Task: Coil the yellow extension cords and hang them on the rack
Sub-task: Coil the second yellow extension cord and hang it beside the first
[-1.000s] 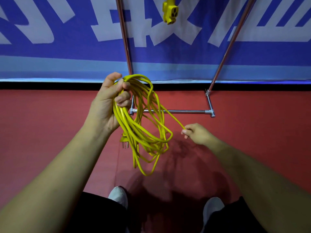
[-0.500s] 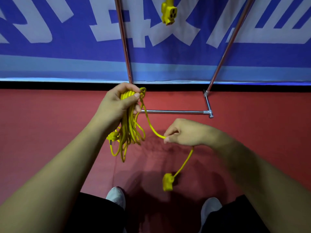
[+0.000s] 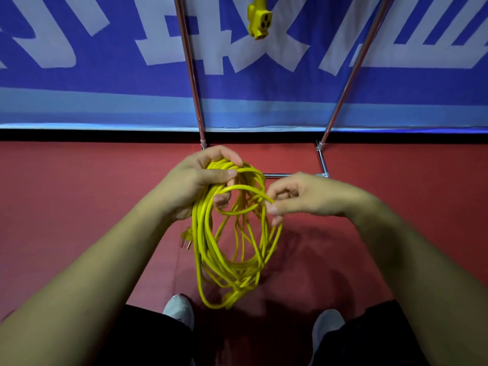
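Your left hand point(image 3: 200, 180) has fingers and thumb curled round the top of the yellow extension cord point(image 3: 208, 249), so the bundle of loops hangs from that fist in front of you, above the red floor point(image 3: 79, 207) and between your shoes. Your right hand point(image 3: 303, 196) is just beside it, fingertips point(image 3: 273, 208) pinched on one strand at the right side of the coil. The pronged plug point(image 3: 185, 237) dangles at the left edge of the loops; what may be the socket end sits low in the bundle, though it is hard to make out. By the look of it this cord is nearly all gathered, with only a last turn or a tidy-up in hand, and no loose length shows on the floor. Hanging is not yet done: the rack point(image 3: 194, 83) stands beyond your hands, against the blue banner point(image 3: 79, 83). A yellow socket point(image 3: 259, 21) dangling at the top between the rack's posts suggests one cord is already up there; whether more cords wait, you cannot tell from here
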`<state>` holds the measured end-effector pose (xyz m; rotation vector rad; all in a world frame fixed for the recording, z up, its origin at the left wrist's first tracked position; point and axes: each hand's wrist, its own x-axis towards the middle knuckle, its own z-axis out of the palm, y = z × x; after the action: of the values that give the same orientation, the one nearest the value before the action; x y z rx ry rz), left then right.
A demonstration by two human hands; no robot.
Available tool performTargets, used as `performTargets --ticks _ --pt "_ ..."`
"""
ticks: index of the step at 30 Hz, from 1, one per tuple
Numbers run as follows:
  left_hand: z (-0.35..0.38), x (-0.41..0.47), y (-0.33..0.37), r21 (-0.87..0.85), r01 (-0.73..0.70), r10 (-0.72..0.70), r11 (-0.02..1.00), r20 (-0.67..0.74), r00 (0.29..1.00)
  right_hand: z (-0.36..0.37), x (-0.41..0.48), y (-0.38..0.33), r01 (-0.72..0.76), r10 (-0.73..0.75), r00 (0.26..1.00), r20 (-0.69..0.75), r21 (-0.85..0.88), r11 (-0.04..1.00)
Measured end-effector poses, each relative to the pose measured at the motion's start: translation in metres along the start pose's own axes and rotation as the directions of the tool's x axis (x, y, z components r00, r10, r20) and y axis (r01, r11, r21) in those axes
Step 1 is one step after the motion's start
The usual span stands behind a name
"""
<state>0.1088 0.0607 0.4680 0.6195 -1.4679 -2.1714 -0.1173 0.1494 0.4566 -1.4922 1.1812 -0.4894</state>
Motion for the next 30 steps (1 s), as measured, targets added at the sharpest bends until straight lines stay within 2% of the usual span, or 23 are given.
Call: performTargets --ticks 2,5,8,10,13,15,17,20,23,25,27,30 --pt "-0.002 0.001 -0.001 0.004 -0.02 0.02 1.0 -0.021 1.0 -0.002 0.001 0.025 -0.054 0.061 0.986 0.157 -0.05 0.997" --pt "-0.005 0.001 -0.002 0.029 -0.032 0.034 0.999 -0.04 0.999 -0.002 0.008 0.061 -0.125 0.15 0.976 0.156 -0.159 0.979" --pt "-0.013 -0.001 0.005 0.05 -0.075 0.08 0.996 -0.111 0.991 -0.005 0.012 0.085 -0.197 0.207 0.978 0.011 -0.252 0.947" --pt "-0.021 -0.005 0.011 0.067 -0.088 0.099 0.994 -0.171 0.98 -0.01 0.012 0.088 -0.221 0.192 0.967 -0.167 -0.172 0.96" --pt "-0.032 -0.008 0.017 0.112 -0.085 0.107 0.99 -0.211 0.972 -0.019 0.01 0.069 -0.097 0.083 0.897 -0.433 -0.009 0.995" --pt "-0.036 -0.009 0.016 0.104 -0.07 0.09 0.992 -0.208 0.974 -0.024 0.007 0.05 -0.03 0.007 0.84 -0.542 -0.033 0.999" --pt "-0.036 -0.008 0.013 0.122 -0.06 0.085 0.991 -0.212 0.974 -0.026 0.004 0.029 -0.042 -0.045 0.845 -0.533 -0.151 0.988" --pt "-0.03 -0.004 0.008 0.163 -0.057 0.091 0.985 -0.212 0.973 -0.011 0.0 -0.005 -0.053 -0.054 0.925 -0.375 -0.269 0.962" --pt "-0.015 -0.001 0.001 0.218 -0.052 0.089 0.975 -0.165 0.982 0.014 0.01 -0.033 0.018 -0.124 0.951 -0.283 -0.349 0.937" --pt "-0.004 0.0 -0.003 0.235 -0.032 0.061 0.971 -0.114 0.992 0.023 0.018 -0.042 0.056 -0.166 0.933 -0.32 -0.324 0.944" --pt "0.003 -0.002 -0.004 0.203 0.027 -0.01 0.979 -0.082 0.997 0.026 0.022 -0.043 0.099 -0.173 0.909 -0.38 -0.207 0.973" --pt "0.004 -0.002 -0.003 0.128 0.046 -0.037 0.991 -0.071 0.997 0.022 0.02 -0.035 0.125 -0.145 0.898 -0.415 -0.076 0.989"
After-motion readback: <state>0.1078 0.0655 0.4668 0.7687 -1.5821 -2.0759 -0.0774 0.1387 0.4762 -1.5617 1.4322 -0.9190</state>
